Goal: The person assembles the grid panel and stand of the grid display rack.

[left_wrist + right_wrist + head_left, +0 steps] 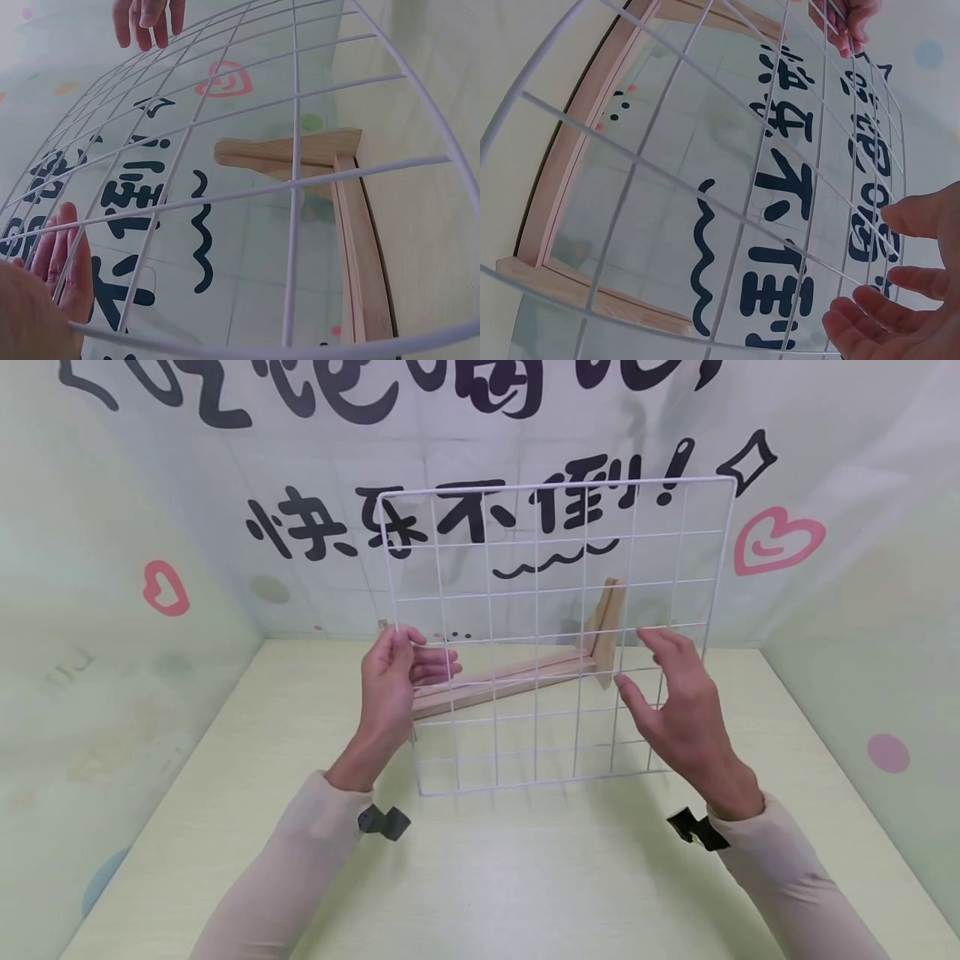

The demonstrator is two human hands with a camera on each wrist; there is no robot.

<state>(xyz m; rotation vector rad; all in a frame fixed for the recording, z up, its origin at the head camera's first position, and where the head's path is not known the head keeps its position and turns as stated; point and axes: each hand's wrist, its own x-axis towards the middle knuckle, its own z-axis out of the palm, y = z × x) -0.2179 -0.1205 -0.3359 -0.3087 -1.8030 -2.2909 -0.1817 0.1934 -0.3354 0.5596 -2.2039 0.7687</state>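
A white wire grid panel [558,487] stands upright in front of me, its lower edge close to the tabletop. My left hand [390,681] grips its left side wire, with the thumb in front and the other fingers behind the mesh. On the right, my right hand [686,714] has its fingers spread and holds nothing; whether a fingertip touches the wires I cannot tell. Behind the mesh is a pale wooden frame [611,635] with a long bar and a raised end piece. The right wrist view shows this wooden frame [592,127] with an end piece at each end.
The pale tabletop [495,877] runs up to a printed cloth backdrop [315,602] with black lettering and pink hearts. Similar cloth hangs along the left and right sides. Small black devices sit on both wrists.
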